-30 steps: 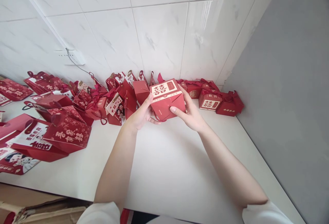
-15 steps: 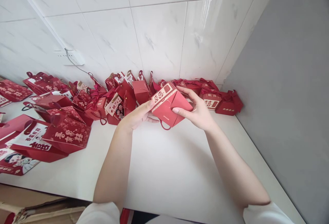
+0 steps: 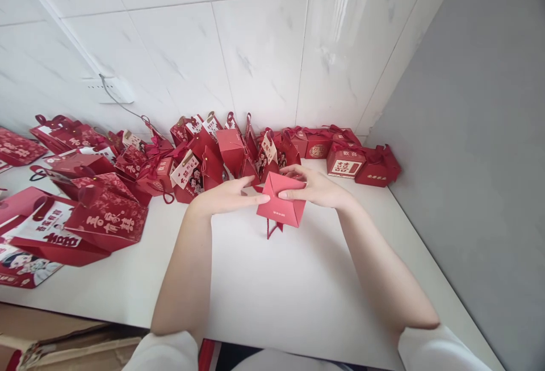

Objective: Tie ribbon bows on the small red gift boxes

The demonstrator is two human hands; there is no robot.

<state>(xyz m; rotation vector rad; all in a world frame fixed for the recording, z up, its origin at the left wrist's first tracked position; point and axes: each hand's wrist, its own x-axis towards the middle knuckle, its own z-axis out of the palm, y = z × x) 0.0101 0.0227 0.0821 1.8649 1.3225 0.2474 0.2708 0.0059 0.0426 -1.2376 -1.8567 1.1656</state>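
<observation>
Between my hands is a small red gift box (image 3: 283, 207), held above the white table with its folded base facing me. A red cord handle (image 3: 269, 229) hangs from its lower side. My left hand (image 3: 227, 196) grips the box's left edge, thumb on the base and the other fingers partly hidden behind. On the right side, my right hand (image 3: 313, 186) has its thumb pressed on the folded flaps, with the fingers around the back. Just behind the held box stand several red gift boxes with tags and ribbons, among them a tagged box (image 3: 267, 152).
More red gift boxes crowd the left, including a large one with white lettering (image 3: 108, 218). Ribboned boxes (image 3: 346, 161) line the tiled wall (image 3: 259, 47) at right. A grey panel (image 3: 477, 133) bounds the table (image 3: 298, 297). An open cardboard carton (image 3: 63, 337) sits below the front edge.
The box has been turned so its base faces me and its printed side is out of sight. It sits slightly lower, and both hands have shifted their hold on it.
</observation>
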